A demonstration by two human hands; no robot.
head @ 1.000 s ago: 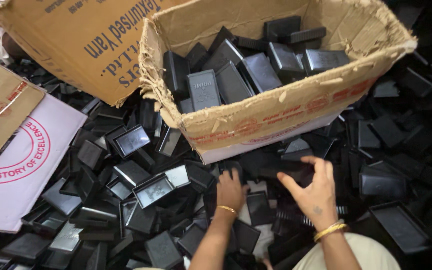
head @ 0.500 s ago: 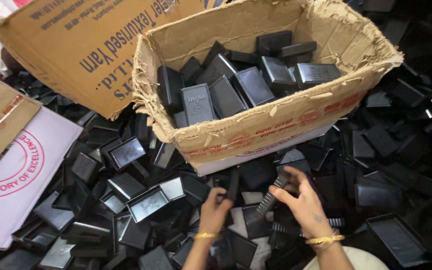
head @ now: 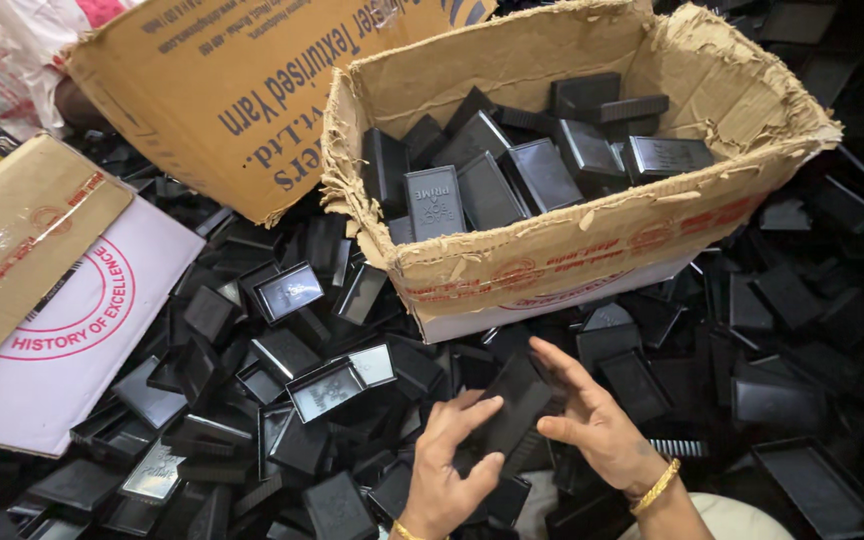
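While both hands meet low in the head view, the scene reads as follows.

Left hand: the left hand [head: 452, 470] lies palm down, its fingers curled onto the near edge of a flat black plastic piece [head: 514, 400], so its grip grasps that piece.

Right hand: the right hand [head: 592, 420] stands opposite, fingers stretched up along the far side of the same piece and thumb towards it; its grip also closes on the piece. A gold bangle [head: 658, 485] sits on that wrist.

Held piece: it is tilted between the two palms, just above the heap and just in front of the box's near wall.

Heap: a loose pile of black trays [head: 292, 400] and lids covers the floor all around the hands, some lying open side up, some stacked crookedly.

Box: a torn cardboard box [head: 572, 250] stands beyond the hands, open at the top and partly filled with more black pieces, several upright on edge.

Left side: a larger printed carton [head: 242, 90] leans against the box, and a flattened white and brown carton sheet [head: 52, 330] lies on the pile.
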